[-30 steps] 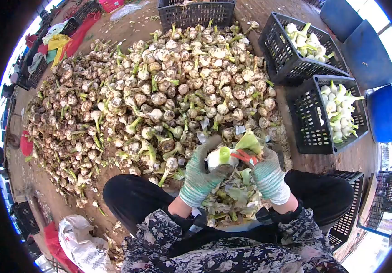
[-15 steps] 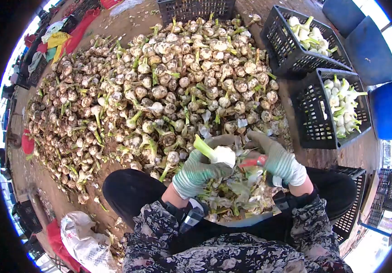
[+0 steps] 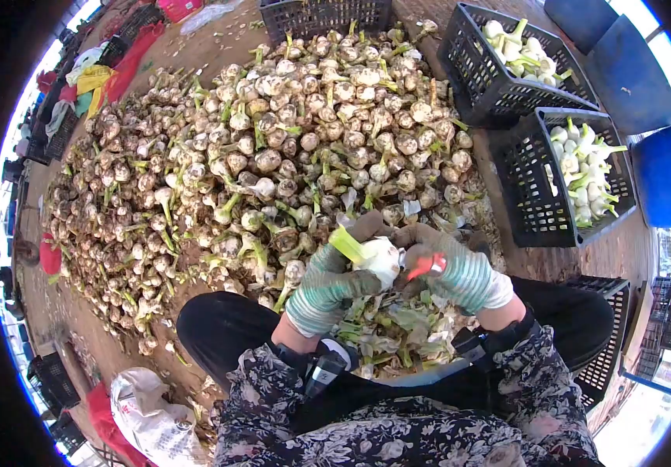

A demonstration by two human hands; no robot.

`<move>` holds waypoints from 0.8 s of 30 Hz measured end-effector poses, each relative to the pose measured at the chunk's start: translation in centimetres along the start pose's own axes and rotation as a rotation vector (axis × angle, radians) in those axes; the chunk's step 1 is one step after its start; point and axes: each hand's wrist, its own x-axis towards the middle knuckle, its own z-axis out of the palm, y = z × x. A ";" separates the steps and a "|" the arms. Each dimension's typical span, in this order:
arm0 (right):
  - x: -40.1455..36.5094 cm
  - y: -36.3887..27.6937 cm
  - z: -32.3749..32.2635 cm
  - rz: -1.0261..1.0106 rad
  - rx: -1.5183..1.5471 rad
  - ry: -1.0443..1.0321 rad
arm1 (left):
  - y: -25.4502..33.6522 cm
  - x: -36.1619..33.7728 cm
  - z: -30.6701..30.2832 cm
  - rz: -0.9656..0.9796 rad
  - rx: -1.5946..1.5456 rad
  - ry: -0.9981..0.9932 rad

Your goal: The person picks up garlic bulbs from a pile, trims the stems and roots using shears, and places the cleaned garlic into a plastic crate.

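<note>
A white garlic bulb (image 3: 382, 261) with a cut green stem is gripped in my gloved left hand (image 3: 331, 284), the stem pointing up and left. My right hand (image 3: 456, 272), in a matching striped glove, closes around a small red-handled tool (image 3: 426, 266). Its fingertips meet the right side of the bulb, and the tool's working end is mostly hidden there. Below both hands, between my knees, lies a heap of peeled skins and green leaf scraps (image 3: 405, 331). Just beyond the hands spreads a large pile of unpeeled, soil-stained garlic (image 3: 273, 159).
Two black crates (image 3: 518, 183) (image 3: 460, 58) with cleaned garlic stand at the right. Another black crate (image 3: 327, 19) sits behind the pile. Blue panels (image 3: 662, 175) line the right side. A white sack (image 3: 152, 412) lies at lower left, beside red netting (image 3: 105, 420).
My right hand has moved left and in against the bulb, bringing the red-handled tool along. The bulb has tilted slightly in my left hand. The whole view has shifted a little.
</note>
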 end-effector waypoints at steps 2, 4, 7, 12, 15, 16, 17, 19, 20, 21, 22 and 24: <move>0.2 0.5 -0.1 -0.212 -0.395 -0.024 | 0.0 -0.2 -0.2 -0.018 0.005 0.015; 0.0 1.0 0.0 -0.119 -0.161 0.085 | -0.1 -0.2 -0.6 -0.016 0.007 -0.029; -0.1 -0.9 1.1 0.243 0.388 0.185 | 0.2 -0.3 0.5 0.009 0.105 0.024; 0.1 -1.6 0.9 0.168 -0.024 0.136 | -0.3 -0.1 -0.1 0.030 0.154 -0.035; -0.5 -0.8 0.2 0.175 0.435 0.030 | -0.1 -0.2 -0.2 0.023 0.051 -0.036; -0.5 -1.6 0.8 0.134 0.339 0.114 | 0.0 -0.2 0.2 0.025 0.132 0.000; -0.6 -1.9 1.0 0.094 0.244 0.197 | 0.0 -0.3 0.4 0.025 0.211 0.036; 0.1 0.0 0.2 -0.004 -0.060 0.190 | -0.1 0.1 0.3 0.062 0.254 0.010; 0.4 0.3 0.4 -0.059 -0.223 0.181 | -0.4 0.2 0.0 0.109 0.308 0.008; 0.6 0.4 0.7 -0.112 -0.389 0.169 | -0.6 0.3 -0.1 0.158 0.360 0.007; 0.3 -0.4 2.2 -0.021 -0.266 0.305 | -0.7 0.2 0.2 0.160 0.358 0.008; 1.1 1.7 4.6 -0.151 -0.208 0.462 | -1.0 0.0 1.1 0.079 0.228 0.084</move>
